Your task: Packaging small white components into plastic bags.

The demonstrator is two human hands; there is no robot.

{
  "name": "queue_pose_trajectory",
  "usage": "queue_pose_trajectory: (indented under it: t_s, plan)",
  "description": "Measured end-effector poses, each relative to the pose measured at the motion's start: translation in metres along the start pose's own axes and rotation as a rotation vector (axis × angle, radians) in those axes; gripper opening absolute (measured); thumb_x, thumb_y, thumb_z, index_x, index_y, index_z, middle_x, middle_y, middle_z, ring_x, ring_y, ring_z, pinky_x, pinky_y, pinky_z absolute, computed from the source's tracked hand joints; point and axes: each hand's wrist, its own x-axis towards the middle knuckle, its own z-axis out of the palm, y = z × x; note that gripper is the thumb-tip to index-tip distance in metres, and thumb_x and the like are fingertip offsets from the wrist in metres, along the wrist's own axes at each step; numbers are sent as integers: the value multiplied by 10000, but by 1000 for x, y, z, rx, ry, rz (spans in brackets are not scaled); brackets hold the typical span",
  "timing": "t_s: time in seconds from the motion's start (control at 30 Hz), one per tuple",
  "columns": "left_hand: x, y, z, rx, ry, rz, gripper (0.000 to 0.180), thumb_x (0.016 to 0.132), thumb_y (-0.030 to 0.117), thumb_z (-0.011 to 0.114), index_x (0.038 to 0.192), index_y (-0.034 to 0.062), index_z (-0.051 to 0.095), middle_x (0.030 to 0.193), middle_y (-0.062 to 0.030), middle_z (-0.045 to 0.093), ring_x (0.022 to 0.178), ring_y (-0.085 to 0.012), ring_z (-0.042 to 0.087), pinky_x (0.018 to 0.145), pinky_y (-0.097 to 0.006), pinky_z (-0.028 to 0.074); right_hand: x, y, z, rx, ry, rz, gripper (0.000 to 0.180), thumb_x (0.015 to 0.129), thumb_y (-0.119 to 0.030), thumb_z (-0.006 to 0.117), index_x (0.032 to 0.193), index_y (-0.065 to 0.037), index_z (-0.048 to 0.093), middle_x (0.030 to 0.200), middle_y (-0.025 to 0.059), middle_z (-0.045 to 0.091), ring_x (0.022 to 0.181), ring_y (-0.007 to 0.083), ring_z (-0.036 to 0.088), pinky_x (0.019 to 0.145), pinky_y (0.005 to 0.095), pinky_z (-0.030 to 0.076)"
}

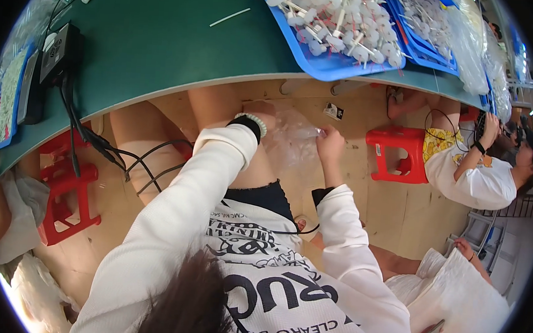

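A clear plastic bag (pixel 289 137) hangs below the table edge, over the floor beside my legs. Thumb and fingers of my right hand (pixel 330 147) pinch its right edge. On the bag's other side is my left hand (pixel 262 112), with a beaded bracelet (pixel 254 122) at the wrist. Its fingers are hard to make out against the plastic, so whether they grip the bag does not show.
On the green table (pixel 164 44) stand a blue tray (pixel 327 69) of whitish plastic parts, a thin white stick (pixel 230 17) and a black box (pixel 63 53) with cables. Red stools (pixel 398 153) and several people sit around. A small card (pixel 333 111) lies on the floor.
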Motion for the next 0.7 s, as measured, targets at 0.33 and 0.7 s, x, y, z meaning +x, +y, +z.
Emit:
queue_pose_trajectory:
  t_s: [0.33, 0.7]
  plan:
    - [20, -7, -22, 63, 74, 108, 417, 879, 337, 456, 1190, 84, 572, 1276, -71, 538, 1170, -216, 494, 968, -324, 367, -3, -8, -27, 41, -35, 21, 208, 741, -216, 620, 896, -100, 695, 857, 117, 678, 836, 299, 645, 728, 385, 512]
    - [10, -3, -21, 35, 219, -28, 338, 801, 274, 483, 1002, 83, 677, 1068, -162, 632, 1019, -316, 593, 896, -370, 432, 14, -27, -27, 212, -208, -156, 202, 737, -231, 613, 840, -76, 690, 758, 135, 661, 756, 306, 644, 687, 377, 504]
